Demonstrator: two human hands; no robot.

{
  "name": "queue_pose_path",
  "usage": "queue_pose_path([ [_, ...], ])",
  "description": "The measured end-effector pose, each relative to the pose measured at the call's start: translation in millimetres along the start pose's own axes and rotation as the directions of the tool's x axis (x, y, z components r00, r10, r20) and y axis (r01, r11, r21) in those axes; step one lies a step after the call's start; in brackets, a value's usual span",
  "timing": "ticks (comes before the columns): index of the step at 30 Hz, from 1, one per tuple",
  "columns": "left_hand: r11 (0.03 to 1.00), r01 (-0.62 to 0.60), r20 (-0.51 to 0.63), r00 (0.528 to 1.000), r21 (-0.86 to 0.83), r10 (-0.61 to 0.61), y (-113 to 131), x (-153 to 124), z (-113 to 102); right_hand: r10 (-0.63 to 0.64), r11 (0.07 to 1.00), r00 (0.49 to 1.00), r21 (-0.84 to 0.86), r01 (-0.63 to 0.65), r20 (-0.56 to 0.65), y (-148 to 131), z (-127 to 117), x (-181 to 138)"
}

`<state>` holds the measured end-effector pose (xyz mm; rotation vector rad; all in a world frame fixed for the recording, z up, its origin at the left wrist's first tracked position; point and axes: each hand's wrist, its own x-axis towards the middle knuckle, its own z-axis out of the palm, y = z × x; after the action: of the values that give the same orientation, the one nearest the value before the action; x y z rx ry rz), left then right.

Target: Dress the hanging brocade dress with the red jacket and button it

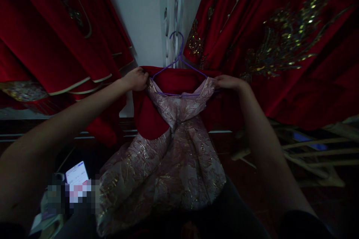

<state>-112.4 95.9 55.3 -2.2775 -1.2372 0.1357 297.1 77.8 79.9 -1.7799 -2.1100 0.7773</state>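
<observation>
A pale pink dress point(179, 149) with a shiny gold pattern hangs on a purple hanger point(181, 58), its skirt spreading down toward my lap. Behind the bodice is a red cloth point(151, 117), whose rounded lower edge lies over part of the skirt. My left hand point(138, 78) is closed on the upper corner of the red cloth, right beside the dress's left shoulder. At the other shoulder, the fingers of my right hand point(227, 81) pinch the dress edge, with red cloth behind them. Exactly which layers each hand grips is partly hidden.
Red garments point(92, 44) hang on the left, and more red garments with gold sequins point(291, 41) hang on the right. A lit phone point(76, 173) is at lower left. Pale wooden slats point(316, 153) stand low on the right. A white panel point(140, 15) is behind.
</observation>
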Motion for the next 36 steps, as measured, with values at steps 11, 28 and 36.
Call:
queue_pose_path([
  [11,0.928,0.075,-0.159,0.977,-0.364,-0.141,-12.9,-31.3,15.4,-0.279,0.849,0.742,0.204,0.487,-0.61,26.8,45.4,5.4],
  [28,0.976,-0.097,-0.128,0.989,-0.194,0.073,13.8,-92.8,71.5,0.089,0.764,0.828,0.571,0.3,-0.553,121.1,125.2,-15.5],
  [36,0.928,-0.125,-0.401,0.915,-0.35,-0.028,79.7,-31.4,21.4,-0.082,0.788,0.812,0.461,0.408,-0.577,77.9,141.0,-31.1],
])
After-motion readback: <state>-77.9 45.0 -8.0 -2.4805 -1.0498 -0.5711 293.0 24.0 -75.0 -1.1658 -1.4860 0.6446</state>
